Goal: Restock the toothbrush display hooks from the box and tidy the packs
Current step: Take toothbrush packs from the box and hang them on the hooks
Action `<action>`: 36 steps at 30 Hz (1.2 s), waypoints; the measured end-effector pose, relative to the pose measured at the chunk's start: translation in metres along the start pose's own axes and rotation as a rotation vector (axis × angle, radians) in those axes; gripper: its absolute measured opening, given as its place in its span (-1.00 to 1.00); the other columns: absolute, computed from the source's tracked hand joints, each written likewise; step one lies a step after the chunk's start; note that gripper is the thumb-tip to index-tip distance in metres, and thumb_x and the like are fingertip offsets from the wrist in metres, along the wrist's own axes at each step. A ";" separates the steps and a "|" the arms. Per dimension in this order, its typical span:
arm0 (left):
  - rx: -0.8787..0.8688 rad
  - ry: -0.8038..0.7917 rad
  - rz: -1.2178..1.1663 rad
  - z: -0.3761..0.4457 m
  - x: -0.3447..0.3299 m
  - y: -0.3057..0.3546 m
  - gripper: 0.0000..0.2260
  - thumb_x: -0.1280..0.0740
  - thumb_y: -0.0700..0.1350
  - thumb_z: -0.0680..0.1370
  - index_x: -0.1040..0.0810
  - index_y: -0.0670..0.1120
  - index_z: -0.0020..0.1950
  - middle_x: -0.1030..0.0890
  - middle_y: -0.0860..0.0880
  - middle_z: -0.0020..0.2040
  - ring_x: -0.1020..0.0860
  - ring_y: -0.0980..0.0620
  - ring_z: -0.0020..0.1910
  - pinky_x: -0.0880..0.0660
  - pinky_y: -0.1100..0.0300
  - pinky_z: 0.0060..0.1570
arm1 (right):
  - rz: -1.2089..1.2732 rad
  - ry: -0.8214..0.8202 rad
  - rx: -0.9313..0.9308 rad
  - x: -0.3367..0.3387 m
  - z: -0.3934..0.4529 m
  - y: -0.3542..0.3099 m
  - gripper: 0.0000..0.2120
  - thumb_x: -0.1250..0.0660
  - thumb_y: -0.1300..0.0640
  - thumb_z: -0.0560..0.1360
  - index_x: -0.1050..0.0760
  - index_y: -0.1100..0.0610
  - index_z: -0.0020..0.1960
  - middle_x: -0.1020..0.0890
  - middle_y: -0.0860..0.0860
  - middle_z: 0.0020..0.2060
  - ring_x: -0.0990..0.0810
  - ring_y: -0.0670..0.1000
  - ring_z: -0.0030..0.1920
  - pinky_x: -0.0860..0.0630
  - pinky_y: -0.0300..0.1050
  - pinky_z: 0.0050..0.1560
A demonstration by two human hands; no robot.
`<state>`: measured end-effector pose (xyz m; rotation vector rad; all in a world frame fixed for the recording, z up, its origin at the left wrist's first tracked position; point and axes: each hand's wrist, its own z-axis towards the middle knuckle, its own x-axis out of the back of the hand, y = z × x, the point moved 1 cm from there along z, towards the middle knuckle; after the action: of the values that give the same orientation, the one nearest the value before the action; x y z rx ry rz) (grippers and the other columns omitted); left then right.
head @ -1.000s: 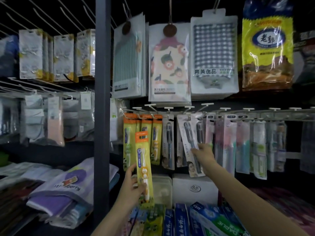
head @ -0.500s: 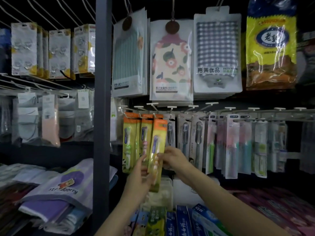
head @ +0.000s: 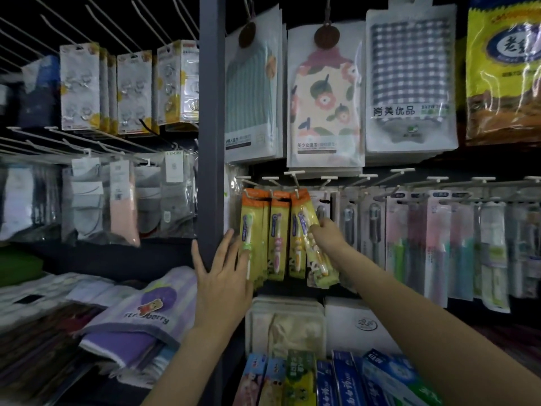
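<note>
Yellow and orange children's toothbrush packs (head: 276, 238) hang in three columns on the white display hooks (head: 294, 174). The rightmost yellow pack (head: 314, 247) hangs tilted, its bottom swung to the right. My right hand (head: 329, 234) pinches that tilted pack by its right edge. My left hand (head: 224, 276) is spread with straight fingers, its fingertips against the leftmost yellow pack (head: 250, 244). Grey and pastel adult toothbrush packs (head: 433, 244) fill the hooks further right. No box is in view.
A dark vertical shelf post (head: 212, 127) stands just left of the yellow packs. Towel packs (head: 325, 95) hang above. Toothpaste boxes (head: 336, 379) lie below, folded towels (head: 140, 315) at lower left, and sock packs (head: 96, 200) hang left.
The yellow pack that both hands held below the hooks now hangs on the third hook. My left hand has let go and moved left to the first column; my right hand stays on the pack.
</note>
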<state>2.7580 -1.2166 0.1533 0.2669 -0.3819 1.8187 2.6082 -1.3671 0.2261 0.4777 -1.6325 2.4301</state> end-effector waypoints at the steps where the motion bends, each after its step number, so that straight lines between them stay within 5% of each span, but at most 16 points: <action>1: 0.001 -0.005 0.003 -0.001 0.000 0.000 -0.60 -0.46 -0.16 0.21 -0.60 -0.14 0.04 -0.55 -0.11 0.23 -0.25 -0.04 0.40 0.12 -0.30 0.36 | 0.024 -0.007 -0.029 -0.004 0.000 0.005 -0.58 -0.08 0.17 0.59 -0.21 0.21 0.43 -0.52 0.16 0.01 -0.51 0.08 -0.12 -0.44 -0.06 -0.11; 5: 0.004 -0.051 0.012 0.000 0.005 0.002 -0.59 -0.44 -0.14 0.23 -0.60 -0.15 0.07 -0.54 -0.13 0.24 -0.24 -0.04 0.40 0.09 -0.32 0.35 | -0.002 -0.017 -0.041 0.001 -0.016 0.026 -0.78 -0.20 0.05 0.57 -0.20 0.10 0.10 -0.38 0.03 -0.20 -0.44 0.05 -0.10 -0.37 -0.15 -0.17; 11: 0.030 -0.083 -0.115 -0.025 0.007 0.046 -0.55 -0.45 -0.22 0.27 -0.53 -0.20 0.15 -0.51 -0.22 0.23 -0.35 -0.19 0.35 0.17 -0.28 0.34 | -0.280 -0.110 0.036 0.093 -0.094 0.080 -0.67 -0.28 0.11 0.54 -0.32 0.19 0.24 -0.43 0.07 0.04 -0.44 0.02 0.01 -0.38 -0.15 -0.06; 14: -0.044 -0.149 -0.289 -0.061 0.005 0.109 -0.56 -0.43 -0.26 0.32 -0.51 -0.21 0.20 -0.50 -0.22 0.23 -0.35 -0.20 0.33 0.03 -0.29 0.36 | -0.356 -0.140 -0.074 0.158 -0.137 0.132 -0.75 -0.30 0.15 0.53 -0.37 0.18 0.16 -0.47 0.05 -0.03 -0.47 0.03 -0.01 -0.42 -0.12 -0.02; 18: -0.113 -0.273 -0.488 -0.098 0.008 0.210 -0.61 -0.40 -0.27 0.37 -0.49 -0.21 0.19 -0.48 -0.22 0.25 -0.37 -0.22 0.32 -0.03 -0.29 0.36 | -0.311 -0.073 -0.246 0.248 -0.203 0.207 -0.82 -0.26 0.32 0.52 -0.47 0.33 0.11 -0.52 0.14 -0.15 -0.52 -0.03 -0.32 -0.42 -0.40 -0.38; 20: -0.166 -0.337 -0.572 -0.122 0.012 0.269 -0.63 -0.38 -0.26 0.39 -0.50 -0.20 0.19 -0.48 -0.20 0.24 -0.39 -0.23 0.30 -0.09 -0.29 0.34 | -0.303 -0.095 -0.361 0.294 -0.238 0.247 -0.84 -0.23 0.35 0.54 -0.50 0.35 0.09 -0.54 0.15 -0.15 -0.55 -0.02 -0.25 -0.43 -0.38 -0.36; 24: -0.254 -0.413 -0.723 -0.181 0.021 0.384 -0.61 -0.38 -0.28 0.37 -0.47 -0.23 0.19 -0.49 -0.22 0.19 -0.43 -0.24 0.21 -0.27 -0.22 0.27 | -0.286 -0.155 -0.609 0.371 -0.300 0.339 -0.84 -0.17 0.28 0.58 -0.46 0.19 -0.13 -0.56 0.12 -0.26 -0.57 -0.16 -0.49 -0.46 -0.39 -0.46; 28: -0.172 -0.427 -0.702 -0.230 0.026 0.462 -0.68 -0.13 -0.14 0.46 -0.44 -0.17 0.18 -0.44 -0.23 0.19 -0.36 -0.22 0.16 -0.35 -0.19 0.17 | -0.409 -0.317 -0.782 0.427 -0.357 0.439 -0.93 -0.22 0.34 0.55 -0.48 0.28 -0.03 -0.55 0.02 -0.33 -0.53 -0.20 -0.46 -0.44 -0.36 -0.43; 32: -0.071 -0.428 -0.547 -0.228 0.012 0.480 -0.60 -0.21 -0.16 0.39 -0.37 -0.15 0.23 -0.39 -0.25 0.25 -0.29 -0.20 0.19 -0.26 -0.21 0.19 | -0.277 -0.416 -0.905 0.433 -0.396 0.519 -0.83 -0.28 0.22 0.54 -0.49 0.26 0.11 -0.47 -0.03 -0.29 -0.48 -0.16 -0.38 -0.47 -0.11 -0.16; 36: -0.035 -0.537 -0.421 -0.227 -0.006 0.458 -0.52 -0.35 -0.21 0.35 -0.35 -0.16 0.25 -0.38 -0.29 0.24 -0.34 -0.27 0.20 -0.32 -0.23 0.17 | 0.155 -0.420 -0.923 0.389 -0.390 0.514 -0.81 -0.24 0.36 0.53 -0.40 0.15 0.09 -0.50 0.03 -0.25 -0.52 -0.10 -0.38 -0.46 -0.26 -0.39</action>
<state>2.3226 -1.2471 -0.1133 0.7585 -0.6746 1.3072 2.0162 -1.2173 -0.2156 0.7156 -2.7666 1.4141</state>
